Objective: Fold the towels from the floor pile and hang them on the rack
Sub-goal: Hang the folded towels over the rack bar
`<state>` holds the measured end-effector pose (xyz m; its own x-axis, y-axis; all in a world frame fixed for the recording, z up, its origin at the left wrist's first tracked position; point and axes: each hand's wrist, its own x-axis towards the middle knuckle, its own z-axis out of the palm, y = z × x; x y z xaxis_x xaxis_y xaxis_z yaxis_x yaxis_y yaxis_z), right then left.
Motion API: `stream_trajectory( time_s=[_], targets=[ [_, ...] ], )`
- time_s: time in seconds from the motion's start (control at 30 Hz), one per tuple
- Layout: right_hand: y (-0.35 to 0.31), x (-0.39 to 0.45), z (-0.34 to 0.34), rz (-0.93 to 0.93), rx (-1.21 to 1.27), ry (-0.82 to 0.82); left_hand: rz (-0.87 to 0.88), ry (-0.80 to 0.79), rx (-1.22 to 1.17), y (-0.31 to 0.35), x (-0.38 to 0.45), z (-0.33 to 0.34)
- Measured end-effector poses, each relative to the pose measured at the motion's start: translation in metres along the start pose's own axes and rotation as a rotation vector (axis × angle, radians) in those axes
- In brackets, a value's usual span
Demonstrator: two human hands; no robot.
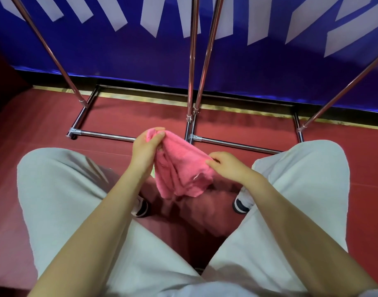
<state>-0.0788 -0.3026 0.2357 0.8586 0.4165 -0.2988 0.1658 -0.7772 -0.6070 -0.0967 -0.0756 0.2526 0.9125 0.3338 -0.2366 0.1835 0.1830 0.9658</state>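
A pink towel (179, 168) hangs bunched in the air between my knees, above the red floor. My left hand (146, 146) pinches its upper left corner. My right hand (224, 165) grips its right edge, a little lower. The towel's bottom droops loosely below both hands. Two chrome racks (191, 67) stand in front of me, their slanted poles rising out of view at the top. The floor pile is not in view.
The racks' base bars (106, 135) lie on the red floor (33, 129) just ahead of my hands. A blue banner with white shapes (258, 61) covers the wall behind. My legs in pale trousers and my shoes (141, 207) fill the lower frame.
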Motion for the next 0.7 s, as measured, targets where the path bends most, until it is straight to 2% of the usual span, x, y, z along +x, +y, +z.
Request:
stream_trajectory(
  time_s=[0.17, 0.23, 0.33, 0.5, 0.63, 0.7],
  targets=[
    [-0.017, 0.002, -0.004, -0.028, 0.287, 0.273, 0.017, 0.109, 0.06, -0.003, 0.009, -0.011],
    [-0.021, -0.001, -0.005, 0.014, 0.476, 0.298, 0.01, 0.138, 0.073, -0.005, 0.011, -0.011],
    [-0.028, -0.006, -0.01, 0.036, 0.722, 0.29, -0.015, 0.198, 0.036, -0.005, 0.014, -0.008],
    [-0.047, -0.012, -0.017, -0.088, 1.107, 0.169, -0.09, 0.212, -0.098, 0.0, 0.016, 0.004],
    [-0.057, -0.013, -0.023, -0.139, 1.185, 0.05, -0.092, 0.105, -0.137, 0.004, 0.009, 0.022],
    [-0.059, -0.011, -0.023, -0.148, 1.077, 0.054, -0.086, 0.041, -0.102, 0.005, 0.007, 0.029]
  ],
)
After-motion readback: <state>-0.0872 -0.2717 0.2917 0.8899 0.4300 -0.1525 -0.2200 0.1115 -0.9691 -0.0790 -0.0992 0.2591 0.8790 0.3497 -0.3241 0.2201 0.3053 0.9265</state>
